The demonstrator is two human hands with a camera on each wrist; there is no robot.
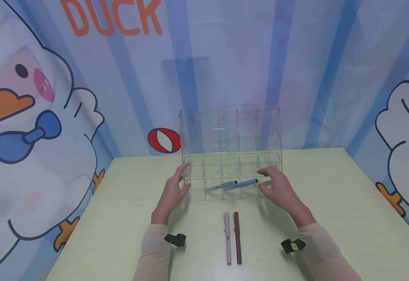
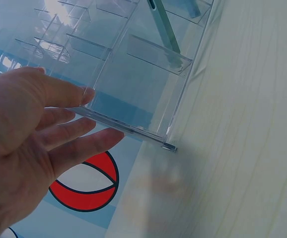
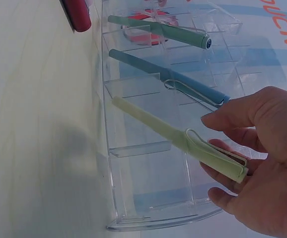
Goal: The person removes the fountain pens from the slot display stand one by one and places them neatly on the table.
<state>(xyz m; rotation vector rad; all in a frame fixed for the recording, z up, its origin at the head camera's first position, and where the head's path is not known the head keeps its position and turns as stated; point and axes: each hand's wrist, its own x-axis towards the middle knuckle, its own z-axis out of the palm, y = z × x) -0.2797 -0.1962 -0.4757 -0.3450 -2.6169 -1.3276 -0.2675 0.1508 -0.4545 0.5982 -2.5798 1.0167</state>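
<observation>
Clear plastic rack (image 1: 230,156) stands near the middle of the pale green table (image 1: 348,210), tiered compartments facing the person. Both forearms reach forward from the near edge, one hand at each end of the rack's front row.

Left hand (image 1: 173,191): palm turned inward toward the rack's left wall, fingers (image 2: 79,129) straight and slightly spread. The left wrist view shows the fingertips at the edge of that wall, thumb above; nothing is grasped, the hand lies flat and relaxed.

Right hand (image 1: 278,187): at the right end of the front row, fingers loosely curved. In the right wrist view the pale green pen (image 3: 183,141) lies slanted in a front compartment, its clipped end against the fingertips (whether the fingers actually pinch it or only touch it, I cannot tell).

Two more pens in the rack: a blue pen (image 3: 168,82) in the next compartment, a teal pen (image 3: 158,30) beyond it, both slanted the same way.

On the table just in front of the rack, a pink pen (image 1: 227,238) and a dark red pen (image 1: 237,238) lie side by side, pointing away from the person.
</observation>
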